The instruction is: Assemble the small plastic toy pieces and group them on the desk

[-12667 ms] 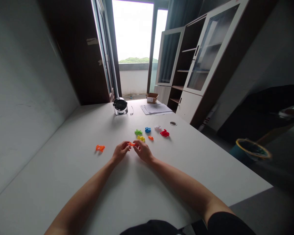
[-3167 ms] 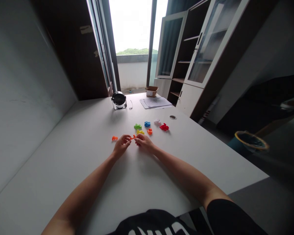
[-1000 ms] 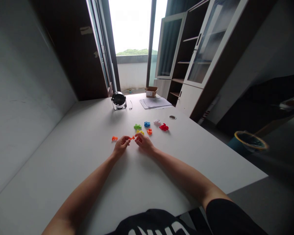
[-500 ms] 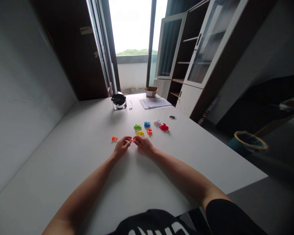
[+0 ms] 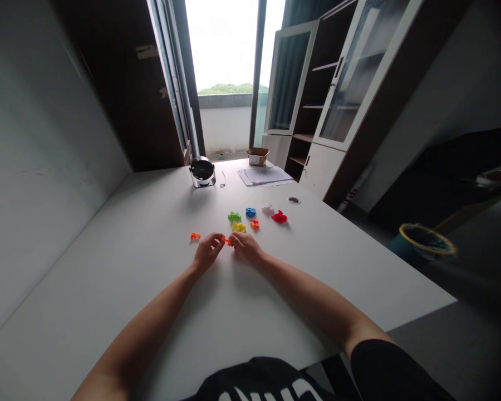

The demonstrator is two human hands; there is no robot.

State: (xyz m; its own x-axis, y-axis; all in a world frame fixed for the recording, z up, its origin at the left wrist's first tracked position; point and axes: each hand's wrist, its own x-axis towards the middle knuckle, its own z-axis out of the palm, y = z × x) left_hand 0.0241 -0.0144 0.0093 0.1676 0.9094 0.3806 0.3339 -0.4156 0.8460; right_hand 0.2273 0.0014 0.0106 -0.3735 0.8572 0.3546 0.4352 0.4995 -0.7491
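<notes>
Between my fingertips is a small orange plastic piece (image 5: 226,240), too small to name by kind. My left hand (image 5: 207,249) pinches its left end, and my right hand (image 5: 245,246) pinches its right end. Another orange piece (image 5: 195,236) lies on the white table just left of my left hand. Beyond my hands sit small coloured plastic pieces: yellow (image 5: 239,227), green (image 5: 234,216), blue (image 5: 250,212), orange (image 5: 255,224), white (image 5: 268,209) and red (image 5: 279,217). My fingers partly cover the held piece.
Farther back on the table (image 5: 150,234) stand a round black device on a metal bracket (image 5: 202,171), a stack of papers (image 5: 267,176) and a small open cardboard box (image 5: 258,157). A cable hole (image 5: 294,200) lies near the right edge. A bin (image 5: 417,245) is on the floor at right.
My fingers have shifted slightly, the right hand a touch to the right, so more of the orange piece shows between them. The pieces on the table have not moved.
</notes>
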